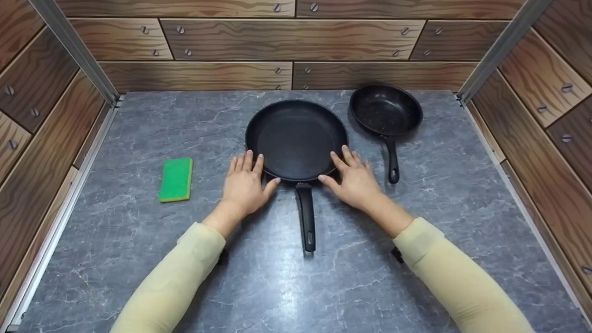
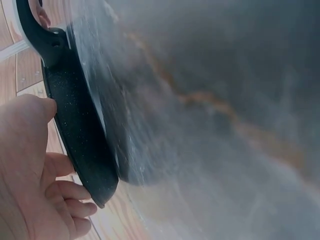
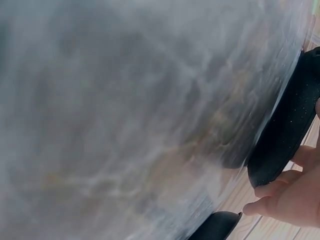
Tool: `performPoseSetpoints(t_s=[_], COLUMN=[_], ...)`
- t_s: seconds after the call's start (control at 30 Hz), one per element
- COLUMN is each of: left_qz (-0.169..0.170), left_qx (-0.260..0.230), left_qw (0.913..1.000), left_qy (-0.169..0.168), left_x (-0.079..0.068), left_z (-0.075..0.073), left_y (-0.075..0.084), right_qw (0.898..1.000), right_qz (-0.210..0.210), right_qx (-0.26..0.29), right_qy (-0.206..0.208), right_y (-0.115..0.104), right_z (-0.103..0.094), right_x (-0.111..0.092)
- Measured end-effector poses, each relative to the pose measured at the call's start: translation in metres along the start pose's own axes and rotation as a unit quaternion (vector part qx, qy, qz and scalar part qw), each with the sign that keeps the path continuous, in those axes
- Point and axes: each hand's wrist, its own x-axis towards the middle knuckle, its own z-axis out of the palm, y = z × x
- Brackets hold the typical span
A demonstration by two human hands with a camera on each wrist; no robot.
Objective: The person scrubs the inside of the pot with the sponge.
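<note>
A large black frying pan (image 1: 296,138) lies flat in the middle of the table, its handle (image 1: 307,219) pointing toward me. At its left near rim rests my left hand (image 1: 244,188), fingers spread and fairly straight. My right hand (image 1: 355,184) touches the right near rim in the same way. In the left wrist view, the left thumb and fingers lie along the outer wall of the frying pan (image 2: 80,120). The right wrist view shows the right hand (image 3: 295,195) against the pan's side (image 3: 285,120). Neither hand curls around the handle.
A smaller black frying pan (image 1: 386,111) sits at the back right, handle toward me. On the left lies a green and yellow sponge (image 1: 175,180). Wood-patterned walls (image 1: 296,39) enclose the grey marbled table (image 1: 138,259) at the back and sides.
</note>
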Motion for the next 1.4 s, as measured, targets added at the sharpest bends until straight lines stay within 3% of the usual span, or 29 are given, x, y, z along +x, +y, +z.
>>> performPoseSetpoints(t_s=[0.53,0.93,1.4], left_qz=[0.003,0.003,0.015], left_qx=[-0.003,0.004,0.015], left_qw=[1.0,0.9999,0.9998], left_qy=[-0.003,-0.013,0.003], left_x=[-0.019,-0.029,-0.039], left_z=[-0.002,-0.002,-0.002], left_y=[0.003,0.006,0.008], right_qw=[1.0,1.0,1.0], right_qz=[-0.004,0.002,-0.002], right_qx=[-0.009,-0.001,-0.003], right_qy=[0.01,-0.007,-0.005], right_y=[-0.005,-0.006,-0.009], right_z=[0.003,0.003,0.003], right_x=[-0.016,-0.026,-0.036])
